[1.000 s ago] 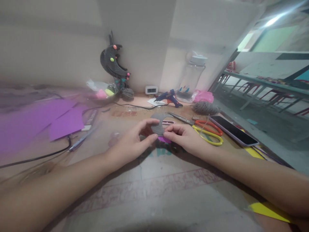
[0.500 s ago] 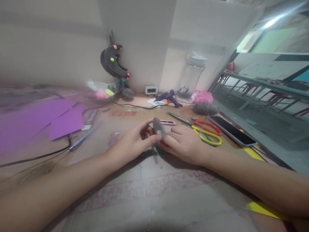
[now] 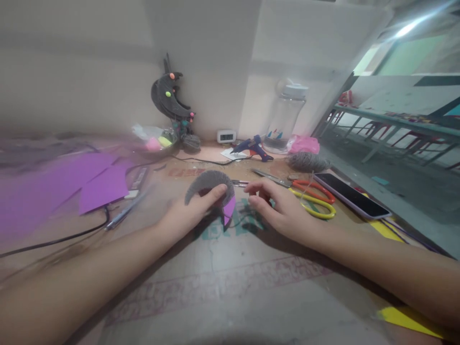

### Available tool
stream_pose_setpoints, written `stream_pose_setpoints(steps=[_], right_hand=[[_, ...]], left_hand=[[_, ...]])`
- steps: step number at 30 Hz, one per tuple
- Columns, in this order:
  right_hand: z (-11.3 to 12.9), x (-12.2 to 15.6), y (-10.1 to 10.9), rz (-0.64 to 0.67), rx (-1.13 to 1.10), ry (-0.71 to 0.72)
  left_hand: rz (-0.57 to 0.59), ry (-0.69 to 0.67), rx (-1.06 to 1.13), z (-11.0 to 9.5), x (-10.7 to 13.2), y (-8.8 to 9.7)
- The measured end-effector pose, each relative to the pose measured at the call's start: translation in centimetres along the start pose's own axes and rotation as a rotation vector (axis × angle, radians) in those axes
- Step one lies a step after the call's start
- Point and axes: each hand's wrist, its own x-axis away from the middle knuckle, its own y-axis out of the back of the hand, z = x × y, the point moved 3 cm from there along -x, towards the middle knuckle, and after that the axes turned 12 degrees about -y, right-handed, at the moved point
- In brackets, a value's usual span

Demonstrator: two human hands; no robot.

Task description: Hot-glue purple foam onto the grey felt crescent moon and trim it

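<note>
My left hand (image 3: 196, 206) is closed on a crescent moon shape (image 3: 210, 179), its thumb pressed on the front. Grey yarn covers most of the crescent in close wraps, while its lower tip shows bare purple. A thin strand of grey yarn seems to run from the crescent toward my right hand (image 3: 275, 206). That hand stands a little to the right, fingers curled around the strand, which is hard to see there. Behind it lie scissors (image 3: 316, 208) with orange and yellow handles. A ball of grey yarn (image 3: 309, 162) sits farther back, a strand trailing down from it.
Along the wall stand a dark finished crescent ornament (image 3: 168, 98), a small digital clock (image 3: 226, 136), a blue glue gun (image 3: 251, 147) and a clear bottle (image 3: 285, 115). A phone (image 3: 350, 194) lies right. Purple sheets (image 3: 104, 184), a pen (image 3: 124, 211) and a black cable (image 3: 72, 239) lie left.
My hands have moved apart, the right one drawing away to the right. The crescent has turned from edge-on to face me, so its grey wraps and purple tip now show.
</note>
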Motion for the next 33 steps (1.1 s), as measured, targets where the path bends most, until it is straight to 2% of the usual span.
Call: stream_pose_setpoints(steps=[2,5,9,14,19,25,33], right_hand=[[0.0,-0.7,-0.6,0.112,-0.08,-0.088],[0.3,-1.3,-1.4,0.253,-0.219,-0.127],[0.2,-1.2,-2.0,0.358,-0.358,-0.222],[-0.3,-0.7,-2.3,0.38,-0.468,-0.284],[-0.4,-0.6,-2.4,0.384,-0.51,-0.32],[-0.2,-0.6,-2.3,0.389,-0.512,-0.301],[-0.3,-0.5,-2.4,0.373,-0.506,-0.277]], left_hand=[[0.005,-0.018,-0.008,-0.2,-0.1,0.0],[0.067,-0.015,-0.037,-0.6,-0.1,-0.3],[0.099,-0.009,0.021,-0.8,0.2,-0.7],[0.09,-0.036,0.019,-0.9,0.5,-0.7],[0.174,-0.091,0.046,-1.4,0.2,-0.7],[0.224,-0.133,0.085,-1.1,0.0,-0.8],[0.198,-0.072,0.111,-1.0,0.2,-0.9]])
